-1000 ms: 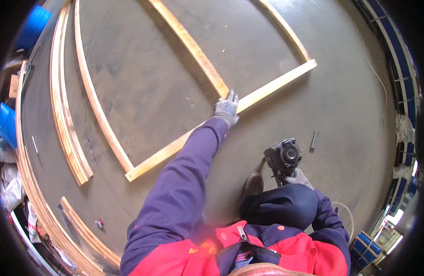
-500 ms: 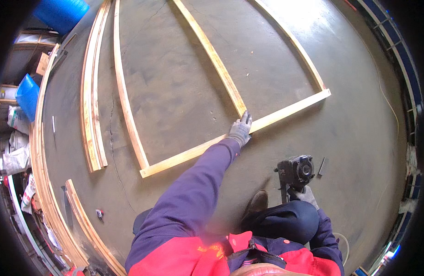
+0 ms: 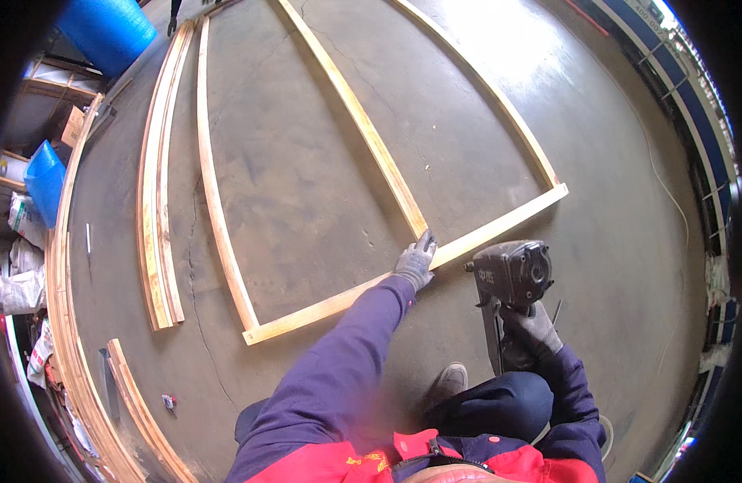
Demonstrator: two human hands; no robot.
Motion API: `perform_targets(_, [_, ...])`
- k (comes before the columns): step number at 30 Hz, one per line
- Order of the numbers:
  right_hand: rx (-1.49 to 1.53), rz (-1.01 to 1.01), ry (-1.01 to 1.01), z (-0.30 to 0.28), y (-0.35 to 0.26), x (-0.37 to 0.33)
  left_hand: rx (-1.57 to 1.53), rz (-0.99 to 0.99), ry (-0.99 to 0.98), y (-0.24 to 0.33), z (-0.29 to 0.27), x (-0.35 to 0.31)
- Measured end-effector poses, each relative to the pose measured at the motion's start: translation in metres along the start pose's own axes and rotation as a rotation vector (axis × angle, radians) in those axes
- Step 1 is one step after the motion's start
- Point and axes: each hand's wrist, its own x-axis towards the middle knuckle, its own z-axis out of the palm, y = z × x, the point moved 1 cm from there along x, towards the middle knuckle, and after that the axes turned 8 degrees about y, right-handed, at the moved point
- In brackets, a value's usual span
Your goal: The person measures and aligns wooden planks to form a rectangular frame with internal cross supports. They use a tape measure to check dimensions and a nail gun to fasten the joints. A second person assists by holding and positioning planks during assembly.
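My gloved left hand (image 3: 417,264) is closed over the joint where the middle wooden batten (image 3: 371,137) meets the wooden crosspiece (image 3: 496,232); its fingertips curl over the batten's end. My gloved right hand (image 3: 537,332) grips the handle of a black nail gun (image 3: 509,274), held up just on my side of the crosspiece. The gun's head and its long magazine show, but its nose is hard to make out. A left batten (image 3: 216,201) and a right batten (image 3: 506,113) meet the two ends of the crosspiece. All lie flat on the floor.
Loose battens (image 3: 155,217) lie left of the frame, and long boards (image 3: 61,322) farther left. Shorter pieces (image 3: 141,406) lie at lower left. My shoe (image 3: 449,382) is near the gun. A pale hose or cord (image 3: 651,145) runs along the right. A blue barrel-like object (image 3: 109,34) stands at far left.
My right hand has lifted the nail gun off its lower place near my knee, bringing it closer to the crosspiece. My left hand stays on the joint; the view has shifted slightly.
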Motion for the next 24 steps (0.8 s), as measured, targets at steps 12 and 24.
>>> perform_targets(12, [0.084,0.214,-0.032,0.032,-0.021,0.032,0.141,0.165,-0.083,-0.12,-0.068,-0.131])
perform_targets(24, [-0.145,0.397,-0.089,0.036,-0.039,0.064,0.004,0.063,-0.035,-0.164,-0.043,-0.177])
